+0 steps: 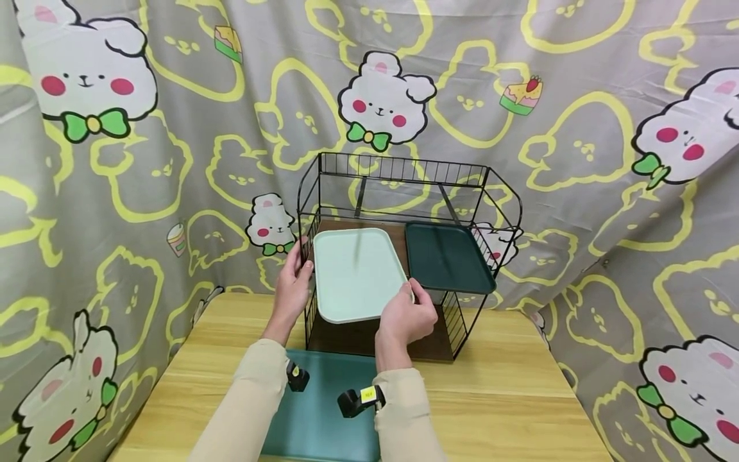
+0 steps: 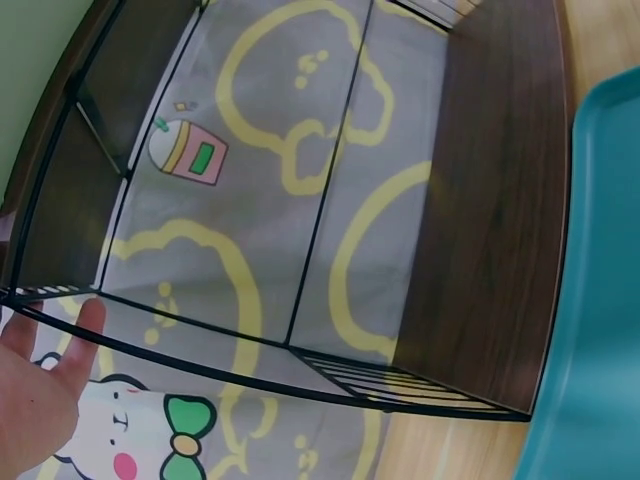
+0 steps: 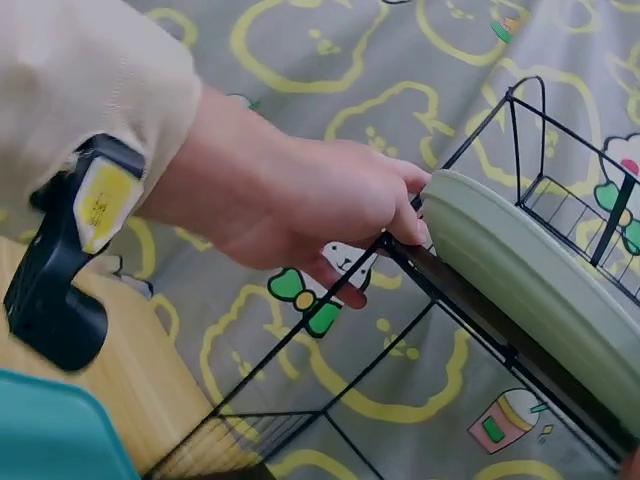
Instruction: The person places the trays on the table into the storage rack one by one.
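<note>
A light green tray (image 1: 358, 276) lies on the upper shelf of a black wire rack (image 1: 346, 337), overhanging its front edge. My right hand (image 1: 407, 316) pinches the tray's front right corner. At the rack's left side is my left hand (image 1: 291, 285), its fairly straight fingers outside the wires. The right wrist view has this left hand (image 3: 320, 195) with fingertips against the tray's rim (image 3: 530, 270) at the shelf corner. A dark green tray (image 1: 450, 256) rests on the right half of the same shelf. The right hand is almost wholly hidden in its own wrist view.
A teal tray (image 1: 323, 410) lies flat on the wooden table (image 1: 496, 398) in front of the rack, below my forearms. The rack's lower shelf (image 2: 490, 200) is a dark brown board. A patterned curtain (image 1: 231, 128) surrounds the table at the back and sides.
</note>
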The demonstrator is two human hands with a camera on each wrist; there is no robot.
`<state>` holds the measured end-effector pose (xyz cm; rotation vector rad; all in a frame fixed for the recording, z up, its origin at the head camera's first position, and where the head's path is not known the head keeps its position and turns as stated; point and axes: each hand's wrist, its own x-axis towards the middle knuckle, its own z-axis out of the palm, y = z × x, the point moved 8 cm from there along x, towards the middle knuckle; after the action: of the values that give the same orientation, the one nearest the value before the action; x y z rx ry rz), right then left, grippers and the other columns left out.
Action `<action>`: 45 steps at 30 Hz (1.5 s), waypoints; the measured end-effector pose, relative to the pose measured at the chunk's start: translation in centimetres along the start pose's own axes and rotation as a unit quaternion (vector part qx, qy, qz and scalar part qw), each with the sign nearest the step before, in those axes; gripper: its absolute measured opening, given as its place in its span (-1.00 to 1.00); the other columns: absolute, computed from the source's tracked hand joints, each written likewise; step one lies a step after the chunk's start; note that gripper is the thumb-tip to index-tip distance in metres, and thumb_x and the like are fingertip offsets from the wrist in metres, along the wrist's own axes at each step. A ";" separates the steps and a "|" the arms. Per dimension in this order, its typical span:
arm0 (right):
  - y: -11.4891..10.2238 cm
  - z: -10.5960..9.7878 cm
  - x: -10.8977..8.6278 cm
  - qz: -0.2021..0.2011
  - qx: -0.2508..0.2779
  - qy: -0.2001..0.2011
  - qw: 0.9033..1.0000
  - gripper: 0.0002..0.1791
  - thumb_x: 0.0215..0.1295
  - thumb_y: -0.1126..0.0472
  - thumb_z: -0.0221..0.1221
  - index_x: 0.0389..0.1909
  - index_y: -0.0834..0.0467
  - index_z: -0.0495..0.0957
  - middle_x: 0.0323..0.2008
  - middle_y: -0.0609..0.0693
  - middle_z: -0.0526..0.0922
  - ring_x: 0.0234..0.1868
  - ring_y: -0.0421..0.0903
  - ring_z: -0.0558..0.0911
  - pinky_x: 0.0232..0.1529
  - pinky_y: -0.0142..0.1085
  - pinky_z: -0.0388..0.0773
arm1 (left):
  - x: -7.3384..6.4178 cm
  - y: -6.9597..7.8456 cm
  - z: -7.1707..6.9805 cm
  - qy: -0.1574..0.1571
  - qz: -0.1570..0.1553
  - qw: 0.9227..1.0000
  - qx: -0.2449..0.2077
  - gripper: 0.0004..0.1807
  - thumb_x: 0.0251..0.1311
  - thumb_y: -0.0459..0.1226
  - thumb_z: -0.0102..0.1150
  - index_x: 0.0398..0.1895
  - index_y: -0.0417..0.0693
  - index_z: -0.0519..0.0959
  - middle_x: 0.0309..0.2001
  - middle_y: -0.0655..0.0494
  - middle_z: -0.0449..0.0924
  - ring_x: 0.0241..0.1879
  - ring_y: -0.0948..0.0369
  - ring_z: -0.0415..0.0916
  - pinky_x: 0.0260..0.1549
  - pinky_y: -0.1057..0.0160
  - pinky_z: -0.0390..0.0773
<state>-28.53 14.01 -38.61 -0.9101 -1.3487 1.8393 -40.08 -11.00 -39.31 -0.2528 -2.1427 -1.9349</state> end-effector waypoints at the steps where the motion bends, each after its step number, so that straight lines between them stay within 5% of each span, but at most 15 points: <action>1: 0.0 0.1 0.0 -0.002 -0.005 -0.018 1.000 -0.75 0.42 0.26 0.33 0.05 0.16 0.80 0.11 0.20 0.76 0.16 0.16 0.72 0.22 0.04 0.68 | 0.0 0.0 0.0 0.000 0.000 1.000 -0.002 -0.39 0.70 -0.18 -0.13 0.68 0.50 0.13 0.65 0.16 0.23 0.61 0.11 0.28 0.56 -0.04 0.34; 6: -0.3 0.2 -0.2 -0.037 -0.027 -0.101 0.994 -0.61 0.39 0.23 0.36 0.21 0.12 0.73 0.19 0.17 0.70 0.16 0.10 0.70 0.15 -0.08 0.72 | 0.0 0.1 -0.1 0.003 0.002 1.000 0.007 -0.39 0.70 -0.18 -0.12 0.70 0.39 0.13 0.65 0.12 0.24 0.60 0.09 0.30 0.55 -0.06 0.36; 10: -0.8 -0.4 0.0 -0.101 -0.066 -0.135 0.983 -0.58 0.34 0.18 0.41 0.21 0.10 0.74 0.06 0.15 0.71 -0.06 -0.02 0.67 -0.13 -0.41 0.64 | 0.0 0.2 -0.1 0.007 0.003 1.000 0.012 -0.39 0.69 -0.18 -0.10 0.71 0.35 0.14 0.64 0.11 0.26 0.59 0.08 0.31 0.55 -0.07 0.35; 14: -1.0 -0.9 0.4 -0.141 -0.078 -0.179 0.971 -0.53 0.30 0.17 0.46 0.23 0.12 0.73 0.03 0.17 0.69 -0.21 -0.17 0.58 -0.28 -0.53 0.53 | 0.0 0.3 -0.1 0.004 0.004 1.000 0.014 -0.39 0.69 -0.18 -0.10 0.72 0.29 0.13 0.65 0.11 0.24 0.60 0.07 0.30 0.55 -0.08 0.34; 18: -1.1 -1.2 0.6 -0.151 -0.074 -0.244 0.955 -0.43 0.27 0.18 0.48 0.31 0.16 0.67 0.13 0.20 0.65 -0.16 -0.21 0.62 -0.18 -0.57 0.57 | -0.1 0.3 -0.1 0.002 0.005 1.000 0.017 -0.39 0.70 -0.17 -0.11 0.72 0.30 0.12 0.65 0.12 0.23 0.60 0.07 0.29 0.56 -0.07 0.33; 22: -0.9 -1.3 0.7 -0.164 -0.075 -0.311 0.933 -0.28 0.24 0.21 0.52 0.43 0.18 0.55 0.32 0.16 0.56 0.13 -0.07 0.66 0.05 -0.58 0.59 | -0.1 0.3 0.1 -0.002 0.003 1.000 0.013 -0.38 0.70 -0.17 -0.12 0.72 0.31 0.10 0.66 0.14 0.21 0.62 0.09 0.26 0.58 -0.06 0.30; 26: -0.8 -1.1 0.6 -0.175 -0.078 -0.353 0.916 -0.12 0.16 0.26 0.57 0.51 0.21 0.44 0.48 0.10 0.43 0.44 0.07 0.52 0.33 -0.35 0.55 | -0.1 0.3 0.1 -0.005 0.003 1.000 0.010 -0.38 0.70 -0.17 -0.13 0.72 0.32 0.09 0.66 0.15 0.20 0.62 0.09 0.26 0.59 -0.06 0.29; 32: -1.5 -0.7 -0.2 -0.237 -0.131 -0.287 0.919 -0.11 0.04 0.10 0.65 0.42 0.22 0.55 0.42 0.11 0.51 0.34 0.09 0.60 0.36 0.00 0.59 | -0.1 0.3 -0.1 0.003 0.008 1.000 0.016 -0.38 0.70 -0.19 -0.11 0.71 0.37 0.12 0.65 0.15 0.23 0.63 0.08 0.22 0.59 -0.14 0.26; 38: -2.0 0.2 -0.8 -0.278 -0.179 -0.181 0.926 -0.14 -0.01 -0.04 0.67 0.32 0.19 0.64 0.12 0.17 0.56 -0.07 0.06 0.64 0.08 -0.04 0.65 | -0.2 0.2 -0.2 0.005 0.000 1.000 0.020 -0.38 0.69 -0.19 -0.10 0.71 0.38 0.13 0.65 0.15 0.23 0.64 0.07 0.22 0.59 -0.15 0.25; 45: -1.6 1.0 -0.6 -0.267 -0.160 -0.135 0.941 -0.15 -0.02 -0.01 0.68 0.31 0.21 0.64 -0.04 0.18 0.55 -0.14 0.02 0.72 0.03 -0.06 0.74 | -0.2 0.2 -0.2 0.008 0.002 1.000 0.018 -0.38 0.69 -0.19 -0.09 0.71 0.36 0.14 0.65 0.14 0.22 0.64 0.09 0.20 0.60 -0.14 0.24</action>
<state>-28.84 13.37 -36.73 -0.3801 -1.8850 1.3744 -39.83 -11.17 -39.18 -0.2343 -2.1635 -1.8875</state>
